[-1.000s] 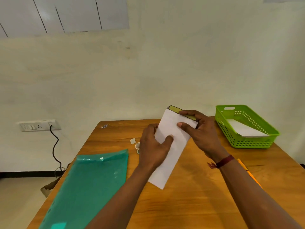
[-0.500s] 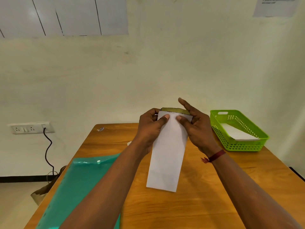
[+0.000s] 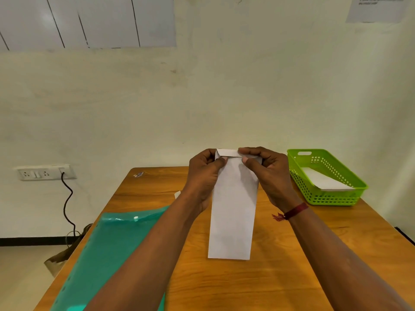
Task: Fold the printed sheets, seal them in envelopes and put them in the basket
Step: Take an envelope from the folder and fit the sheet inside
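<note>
A long white envelope [image 3: 232, 209] is held upright over the middle of the wooden table [image 3: 280, 277], its lower edge hanging near the tabletop. Its top flap is folded down toward me. My left hand [image 3: 203, 173] pinches the top left corner, thumb on the front. My right hand [image 3: 267, 173] pinches the top right corner over the flap. A green plastic basket [image 3: 314, 198] stands at the table's far right with a white envelope [image 3: 325, 181] lying inside it.
A teal plastic folder [image 3: 107, 261] lies along the table's left side. A small white paper scrap [image 3: 177, 194] peeks out behind my left wrist. A wall socket with a black cable [image 3: 67, 198] is on the left wall.
The envelope has been raised from a slant to upright, and its open flap, yellowish inside, is now folded down. Both hands shifted to the top corners.
</note>
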A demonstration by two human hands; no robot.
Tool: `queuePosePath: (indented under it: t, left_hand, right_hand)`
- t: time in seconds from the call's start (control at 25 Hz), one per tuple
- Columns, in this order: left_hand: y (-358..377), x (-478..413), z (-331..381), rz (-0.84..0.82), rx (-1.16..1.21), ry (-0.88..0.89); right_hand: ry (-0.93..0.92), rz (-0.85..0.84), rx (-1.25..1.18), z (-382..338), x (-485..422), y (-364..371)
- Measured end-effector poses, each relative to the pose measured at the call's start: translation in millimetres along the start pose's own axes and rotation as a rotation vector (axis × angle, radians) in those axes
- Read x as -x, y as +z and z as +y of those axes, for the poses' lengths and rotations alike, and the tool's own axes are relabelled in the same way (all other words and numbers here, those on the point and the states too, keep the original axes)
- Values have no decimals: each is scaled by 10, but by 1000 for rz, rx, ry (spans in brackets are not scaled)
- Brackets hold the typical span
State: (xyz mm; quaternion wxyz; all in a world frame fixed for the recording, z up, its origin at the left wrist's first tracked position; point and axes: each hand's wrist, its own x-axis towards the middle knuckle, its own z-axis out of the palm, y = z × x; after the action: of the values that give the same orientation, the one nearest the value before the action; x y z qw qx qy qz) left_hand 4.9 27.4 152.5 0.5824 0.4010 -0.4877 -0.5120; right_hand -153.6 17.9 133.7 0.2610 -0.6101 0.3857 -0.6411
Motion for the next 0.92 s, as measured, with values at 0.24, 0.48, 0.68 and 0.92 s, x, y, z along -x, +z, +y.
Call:
queuePosePath:
  t: [0.24, 0.48, 0.68, 0.92]
  left_hand:
    - [43, 19, -20, 29, 11, 38]
    - [-24, 1, -83, 135, -34, 73]
    - [-31, 21, -91, 166, -21, 62]
    - [-28, 32, -102, 166, -4, 89]
  right_hand:
    - [11, 105, -41, -78, 32, 76]
    - [104, 24, -142, -81, 71, 10]
    - [149, -51, -196, -90, 119, -47]
    - [191, -90, -282, -66, 189, -100]
